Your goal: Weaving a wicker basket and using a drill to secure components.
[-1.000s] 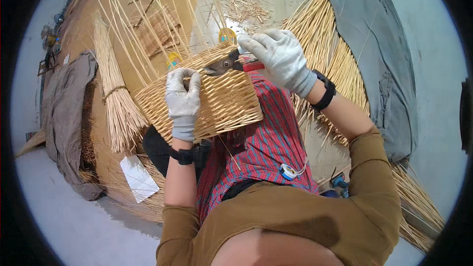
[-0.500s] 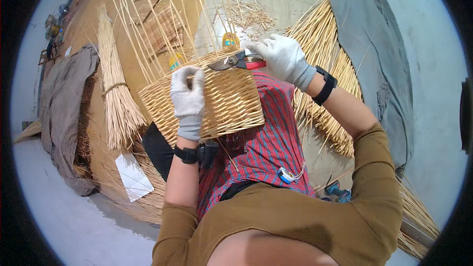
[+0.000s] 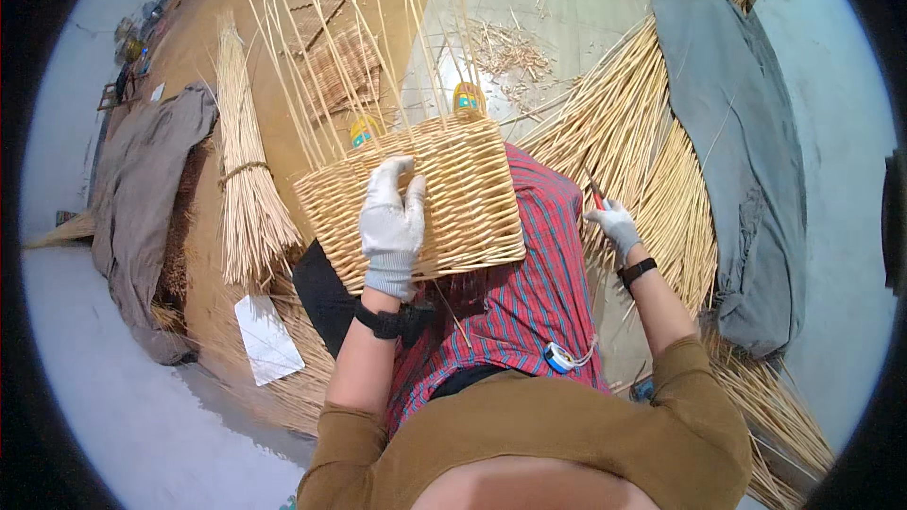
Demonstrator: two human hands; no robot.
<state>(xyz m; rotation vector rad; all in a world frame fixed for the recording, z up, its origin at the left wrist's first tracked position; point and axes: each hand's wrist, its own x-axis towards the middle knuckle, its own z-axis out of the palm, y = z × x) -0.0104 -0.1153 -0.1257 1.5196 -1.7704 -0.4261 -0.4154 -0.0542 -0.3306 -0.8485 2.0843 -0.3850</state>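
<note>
A woven wicker panel [image 3: 463,194] leans over my lap, with long uncut rods [image 3: 350,28] rising from its far edge. My left hand [image 3: 392,217], in a white glove, rests on the panel's face with thumb and fingers apart, holding nothing. Off to the right, beside a large bundle of willow rods [image 3: 652,170], my gloved right hand [image 3: 616,229] is closed round the red-handled pruning shears [image 3: 597,195]. Their blades point away from me and are hard to make out.
A tied rod bundle [image 3: 248,170] lies at left near a white sheet [image 3: 268,340]. Grey cloth [image 3: 746,132] covers rods at right. Cut offcuts [image 3: 510,47] litter the floor ahead, near woven pieces [image 3: 342,71]. A tape measure [image 3: 559,357] lies on my checked apron [image 3: 529,307].
My right hand has carried the pruning shears from the panel's upper edge down to the right, beside the rod bundle. My left hand's fingers have straightened against the panel.
</note>
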